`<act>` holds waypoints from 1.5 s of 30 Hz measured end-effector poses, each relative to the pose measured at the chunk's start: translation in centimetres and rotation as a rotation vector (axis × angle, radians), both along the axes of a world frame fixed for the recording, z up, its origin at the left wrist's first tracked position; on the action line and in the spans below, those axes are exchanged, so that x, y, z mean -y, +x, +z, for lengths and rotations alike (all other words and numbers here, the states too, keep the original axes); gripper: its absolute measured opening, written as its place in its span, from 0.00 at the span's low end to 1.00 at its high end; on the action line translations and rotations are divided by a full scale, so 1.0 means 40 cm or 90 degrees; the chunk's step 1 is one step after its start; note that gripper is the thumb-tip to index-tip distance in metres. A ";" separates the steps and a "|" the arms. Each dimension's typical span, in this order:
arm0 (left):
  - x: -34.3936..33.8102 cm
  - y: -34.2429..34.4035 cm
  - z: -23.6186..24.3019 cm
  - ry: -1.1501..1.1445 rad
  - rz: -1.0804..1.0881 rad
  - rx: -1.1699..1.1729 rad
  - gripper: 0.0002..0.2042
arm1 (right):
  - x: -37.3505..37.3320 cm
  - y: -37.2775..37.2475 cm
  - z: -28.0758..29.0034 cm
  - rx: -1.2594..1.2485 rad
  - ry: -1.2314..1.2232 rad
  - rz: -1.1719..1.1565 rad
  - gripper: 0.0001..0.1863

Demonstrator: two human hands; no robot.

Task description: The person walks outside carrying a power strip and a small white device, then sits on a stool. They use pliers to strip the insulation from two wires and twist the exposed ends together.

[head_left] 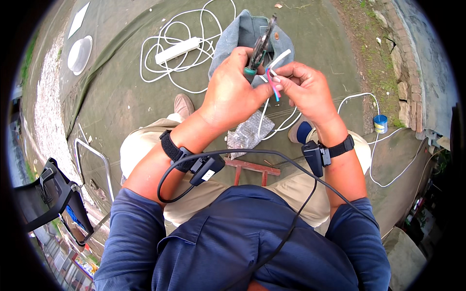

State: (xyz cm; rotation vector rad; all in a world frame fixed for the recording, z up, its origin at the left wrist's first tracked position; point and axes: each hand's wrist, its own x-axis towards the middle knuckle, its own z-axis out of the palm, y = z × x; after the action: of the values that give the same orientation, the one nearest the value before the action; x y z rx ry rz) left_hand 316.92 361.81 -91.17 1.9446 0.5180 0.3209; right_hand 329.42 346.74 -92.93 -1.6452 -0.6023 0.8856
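My left hand (pixel 227 94) is closed around a pair of pliers (pixel 262 47) with dark jaws pointing up and away and a green grip. Its thumb reaches across to the coloured wires. Between the thumb and fingers of my right hand (pixel 308 89) is a white cable (pixel 280 58), pinched near its end. Red and blue wires (pixel 272 85) show beside the white sheath and hang downward. Whether the plier jaws hold anything cannot be seen. Just behind both hands lies a grey-blue fabric bag (pixel 232 38), partly hidden by them.
A white power strip (pixel 177 50) lies among loops of white cord at the far left. Bubble wrap (pixel 248 132) and a reddish-brown frame (pixel 255 168) are between my legs. To the right stands a blue can (pixel 380 124); a black chair (pixel 56 196) is at left.
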 end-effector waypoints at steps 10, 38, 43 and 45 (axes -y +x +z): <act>-0.036 -0.006 0.002 -0.137 0.026 0.123 0.14 | 0.005 0.000 0.002 -0.086 0.051 0.007 0.09; -0.073 -0.014 -0.048 0.520 -0.098 -0.073 0.25 | 0.018 0.031 -0.001 -0.069 -0.009 -0.143 0.11; -0.067 -0.017 -0.059 0.576 -0.099 -0.097 0.24 | 0.012 0.022 0.003 0.012 0.008 -0.140 0.10; -0.066 -0.016 -0.059 0.578 -0.093 -0.110 0.23 | 0.012 0.020 -0.005 0.075 0.018 -0.129 0.10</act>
State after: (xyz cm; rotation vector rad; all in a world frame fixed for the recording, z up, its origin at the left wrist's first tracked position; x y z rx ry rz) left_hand 316.27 364.43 -93.53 2.8944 0.3559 0.3240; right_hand 330.24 346.26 -93.14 -1.7075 -0.5157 0.6332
